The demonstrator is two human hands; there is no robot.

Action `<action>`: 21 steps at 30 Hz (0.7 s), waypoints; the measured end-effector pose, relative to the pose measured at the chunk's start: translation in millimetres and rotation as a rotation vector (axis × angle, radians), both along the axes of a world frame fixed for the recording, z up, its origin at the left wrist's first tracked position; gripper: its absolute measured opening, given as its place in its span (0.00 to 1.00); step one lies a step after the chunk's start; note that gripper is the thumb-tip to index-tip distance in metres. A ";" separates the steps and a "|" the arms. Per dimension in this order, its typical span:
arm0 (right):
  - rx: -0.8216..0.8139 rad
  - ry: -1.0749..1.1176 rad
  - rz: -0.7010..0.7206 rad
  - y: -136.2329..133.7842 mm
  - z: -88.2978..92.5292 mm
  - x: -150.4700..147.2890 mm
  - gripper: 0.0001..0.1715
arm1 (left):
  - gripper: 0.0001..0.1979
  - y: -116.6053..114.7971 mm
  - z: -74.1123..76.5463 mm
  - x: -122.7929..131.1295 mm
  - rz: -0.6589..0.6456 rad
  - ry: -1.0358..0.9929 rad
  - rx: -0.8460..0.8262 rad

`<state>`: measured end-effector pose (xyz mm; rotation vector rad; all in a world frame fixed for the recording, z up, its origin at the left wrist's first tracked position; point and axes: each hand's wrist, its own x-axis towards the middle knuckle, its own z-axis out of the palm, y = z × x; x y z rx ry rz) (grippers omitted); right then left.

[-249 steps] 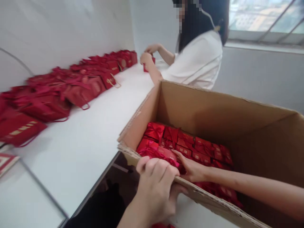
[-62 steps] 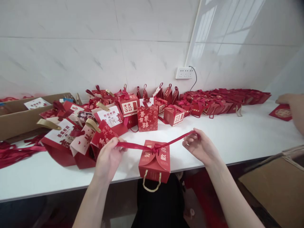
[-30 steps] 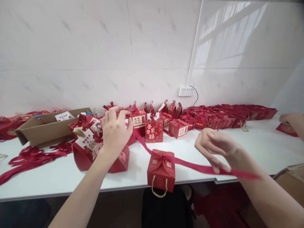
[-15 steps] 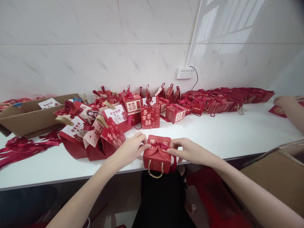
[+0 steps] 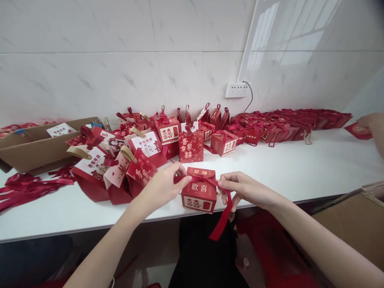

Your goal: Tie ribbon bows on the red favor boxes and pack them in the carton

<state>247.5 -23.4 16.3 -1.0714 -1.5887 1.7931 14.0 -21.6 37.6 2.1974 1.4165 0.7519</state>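
Observation:
A small red gift box [image 5: 198, 191] with gold characters stands at the near edge of the white table [image 5: 300, 168]. A dark red ribbon [image 5: 223, 218] crosses its top and hangs off the table edge on the right. My left hand [image 5: 163, 186] pinches the ribbon at the box's left top corner. At the box's right side, my right hand [image 5: 243, 189] has its fingers closed on the ribbon.
Several red gift boxes and bags [image 5: 144, 148] crowd the table behind. A row of flat red bags [image 5: 288, 126] lies at the back right. An open cardboard box [image 5: 36, 146] and loose ribbons [image 5: 27, 186] sit left. Another person's hand [image 5: 370, 122] is far right; a carton [image 5: 354, 224] stands below.
The gift box has been turned so a different face with gold characters faces me, its rope handle out of sight. The ribbon's right end now hangs over the table edge.

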 end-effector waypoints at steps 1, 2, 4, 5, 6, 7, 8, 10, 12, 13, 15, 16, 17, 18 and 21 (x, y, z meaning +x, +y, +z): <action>0.008 -0.012 0.005 2.7 -2.3 1.9 0.20 | 0.13 -0.2 -1.1 -1.8 -0.003 -0.012 -0.064; 0.018 -0.023 0.004 5.3 -4.5 3.1 0.20 | 0.15 1.3 -3.1 -4.0 -0.004 -0.020 -0.125; 0.025 -0.029 -0.002 9.5 -8.6 3.0 0.23 | 0.19 8.2 -8.8 -8.8 -0.018 -0.036 -0.243; 0.022 -0.030 -0.004 10.9 -10.3 1.8 0.24 | 0.20 12.4 -12.0 -11.2 -0.033 -0.044 -0.295; 0.017 -0.031 -0.007 11.8 -12.0 0.3 0.25 | 0.20 16.6 -15.0 -13.6 -0.052 -0.057 -0.342; 0.009 -0.031 -0.014 12.3 -13.6 -1.4 0.26 | 0.20 20.3 -17.8 -15.6 -0.080 -0.075 -0.388; 0.005 -0.030 -0.027 12.7 -15.2 -2.8 0.26 | 0.20 23.4 -20.4 -17.5 -0.109 -0.104 -0.423; 0.016 -0.031 -0.057 13.6 -18.9 -4.0 0.25 | 0.21 27.6 -25.5 -20.3 -0.149 -0.188 -0.459; 0.022 -0.029 -0.068 15.2 -23.2 -2.5 0.25 | 0.21 29.9 -31.7 -22.0 -0.166 -0.299 -0.477; 0.020 -0.030 -0.061 16.4 -25.6 -1.0 0.24 | 0.21 30.8 -35.5 -22.5 -0.171 -0.356 -0.489; 0.007 -0.036 -0.045 18.9 -30.1 2.3 0.24 | 0.20 32.4 -43.9 -22.7 -0.179 -0.470 -0.519; -0.004 -0.040 -0.043 20.1 -32.2 3.9 0.24 | 0.20 33.1 -48.2 -22.4 -0.184 -0.523 -0.531; -0.017 -0.045 -0.045 21.3 -33.9 5.2 0.24 | 0.19 33.8 -52.2 -22.0 -0.188 -0.571 -0.540; -0.030 -0.048 -0.049 22.3 -35.4 6.4 0.25 | 0.19 34.4 -55.9 -21.4 -0.190 -0.614 -0.549; -0.068 -0.040 -0.052 24.3 -39.2 9.7 0.26 | 0.20 35.8 -65.2 -20.2 -0.188 -0.710 -0.586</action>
